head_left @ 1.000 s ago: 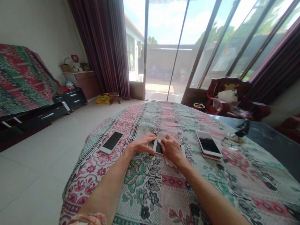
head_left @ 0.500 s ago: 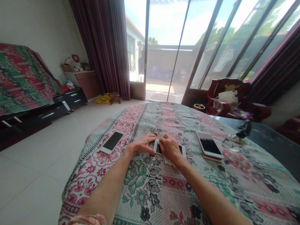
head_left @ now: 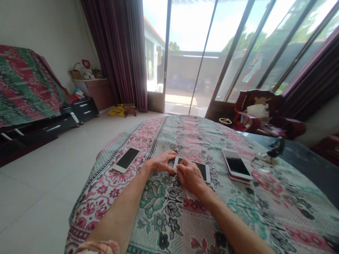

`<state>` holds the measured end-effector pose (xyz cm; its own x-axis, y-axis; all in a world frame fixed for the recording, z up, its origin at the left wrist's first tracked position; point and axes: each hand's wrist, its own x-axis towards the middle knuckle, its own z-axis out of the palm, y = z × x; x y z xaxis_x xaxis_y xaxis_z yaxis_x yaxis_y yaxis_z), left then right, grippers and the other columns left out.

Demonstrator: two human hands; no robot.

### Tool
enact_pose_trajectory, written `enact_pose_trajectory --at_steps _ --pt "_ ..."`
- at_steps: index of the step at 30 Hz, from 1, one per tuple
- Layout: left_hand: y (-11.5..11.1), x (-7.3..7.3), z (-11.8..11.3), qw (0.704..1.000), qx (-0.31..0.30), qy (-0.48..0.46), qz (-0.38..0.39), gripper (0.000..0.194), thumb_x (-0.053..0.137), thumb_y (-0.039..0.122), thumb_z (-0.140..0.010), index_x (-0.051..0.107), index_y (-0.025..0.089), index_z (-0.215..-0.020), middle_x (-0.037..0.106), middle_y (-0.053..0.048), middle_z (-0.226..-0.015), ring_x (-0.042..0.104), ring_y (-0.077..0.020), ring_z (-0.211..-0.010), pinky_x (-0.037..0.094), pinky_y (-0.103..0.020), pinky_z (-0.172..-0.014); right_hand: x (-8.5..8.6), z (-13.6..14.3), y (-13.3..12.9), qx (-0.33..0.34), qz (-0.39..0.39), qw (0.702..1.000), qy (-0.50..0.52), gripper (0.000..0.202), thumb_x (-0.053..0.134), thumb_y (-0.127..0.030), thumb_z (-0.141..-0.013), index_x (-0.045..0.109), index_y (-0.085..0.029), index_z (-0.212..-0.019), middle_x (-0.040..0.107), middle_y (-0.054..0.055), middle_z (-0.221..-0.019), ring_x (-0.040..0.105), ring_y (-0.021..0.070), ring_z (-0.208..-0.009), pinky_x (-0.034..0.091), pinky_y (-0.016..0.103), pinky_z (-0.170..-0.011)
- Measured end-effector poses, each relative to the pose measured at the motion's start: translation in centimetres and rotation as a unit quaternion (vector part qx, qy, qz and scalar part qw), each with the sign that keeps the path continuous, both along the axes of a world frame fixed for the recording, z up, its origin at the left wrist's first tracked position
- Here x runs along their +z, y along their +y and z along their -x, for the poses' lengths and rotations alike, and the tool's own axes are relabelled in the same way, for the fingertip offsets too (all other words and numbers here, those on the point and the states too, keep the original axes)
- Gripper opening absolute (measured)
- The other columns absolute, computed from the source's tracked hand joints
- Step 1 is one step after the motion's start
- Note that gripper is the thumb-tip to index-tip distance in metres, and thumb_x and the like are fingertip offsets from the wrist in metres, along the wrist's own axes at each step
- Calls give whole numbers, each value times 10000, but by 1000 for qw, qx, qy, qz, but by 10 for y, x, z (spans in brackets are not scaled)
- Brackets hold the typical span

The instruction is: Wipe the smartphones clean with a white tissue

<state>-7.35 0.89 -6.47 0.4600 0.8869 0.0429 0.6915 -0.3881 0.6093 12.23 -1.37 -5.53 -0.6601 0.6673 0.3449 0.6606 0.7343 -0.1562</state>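
Observation:
A white phone with a dark screen (head_left: 202, 170) lies crosswise on the patterned cloth. My left hand (head_left: 162, 162) rests at its left end, thumb and fingers spread apart. Over the phone's near left part is my right hand (head_left: 189, 175), its fingers pinched on a small white cloth or tissue (head_left: 175, 169), mostly hidden beneath the hand. Another white phone (head_left: 127, 159) lies face up to the left. To the right, a white tablet (head_left: 237, 164) sits on top of a reddish flat item.
The patterned cloth (head_left: 159, 134) covers the round table. Beyond its right side stand a dark table (head_left: 304, 158) with a black object (head_left: 277, 147) near it, and a carved wooden chair (head_left: 247, 121). A yellow bag (head_left: 117, 110) is on the floor at the back left.
My right hand has moved slightly nearer and down across the phone, uncovering more of its screen. My left hand has barely moved.

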Motion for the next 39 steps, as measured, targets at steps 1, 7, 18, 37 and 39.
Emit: enact_pose_trajectory --at_steps 1,7,18,37,39 --pt "1 -1 1 1000 -1 0 1 765 795 291 -562 523 188 -1268 395 -100 -1410 304 -283 -1342 251 -374 -1121 0 1 2 -8 0 1000 2 188 473 -197 -878 644 -190 -802 544 40 -861 481 138 -758 336 247 -722" --pt "5 -9 7 999 -15 -33 4 739 770 232 -571 529 217 -1270 411 -77 -1404 326 -274 -1330 264 -367 -1113 -1 11 30 -78 -6 997 2 207 464 -234 -892 661 -200 -840 561 49 -879 513 155 -791 344 254 -733" --pt "5 -6 6 998 17 -57 -24 480 599 96 -662 627 194 -1131 474 -53 -1374 405 -209 -1291 294 -317 -1103 0 12 20 -47 -11 999 -7 192 471 -226 -882 647 -187 -819 559 61 -903 502 162 -808 342 269 -741" --pt "2 -4 2 995 63 -42 -66 442 479 51 -703 657 182 -1086 541 -41 -1325 464 -190 -1245 310 -332 -1101 1 3 16 -24 -27 999 -38 207 453 -240 -901 631 -192 -807 551 52 -893 483 157 -783 336 269 -732" --pt "0 -2 0 995 69 -40 -58 421 522 98 -720 642 187 -1113 537 -46 -1330 456 -200 -1253 309 -346 -1100 2 -4 4 -5 -25 999 -43 214 446 -236 -904 622 -190 -793 547 51 -875 473 157 -779 334 269 -730"
